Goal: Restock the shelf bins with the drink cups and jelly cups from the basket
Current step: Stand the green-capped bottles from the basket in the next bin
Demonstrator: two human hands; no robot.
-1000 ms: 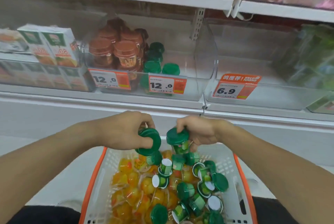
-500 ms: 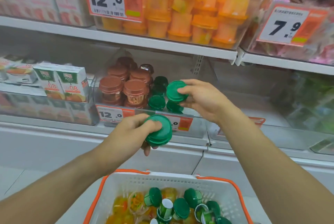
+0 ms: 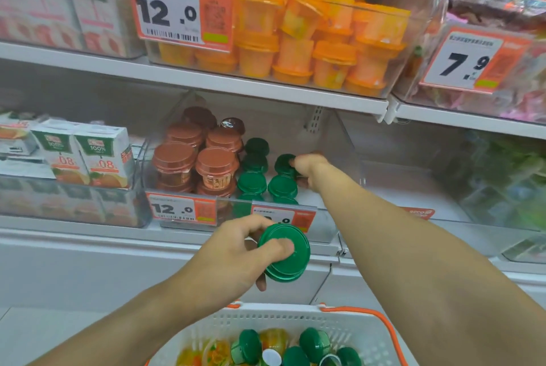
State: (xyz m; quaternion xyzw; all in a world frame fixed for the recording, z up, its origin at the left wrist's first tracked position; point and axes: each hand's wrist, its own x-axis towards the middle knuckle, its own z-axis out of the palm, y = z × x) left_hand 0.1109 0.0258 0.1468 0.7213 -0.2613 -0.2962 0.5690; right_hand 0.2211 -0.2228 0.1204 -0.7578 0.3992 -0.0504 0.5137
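I'm facing white shop shelving (image 3: 266, 90) hung with orange price tags (image 3: 180, 5). Below me sits a white basket (image 3: 295, 324) with orange handles. My left hand (image 3: 236, 253) grips a green-lidded cup (image 3: 284, 252) in front of the clear bin (image 3: 331, 218), thumb on its glossy round lid. My right hand (image 3: 307, 164) reaches inside the bin, fingers on another green cup (image 3: 284, 163) at the back of the green row.
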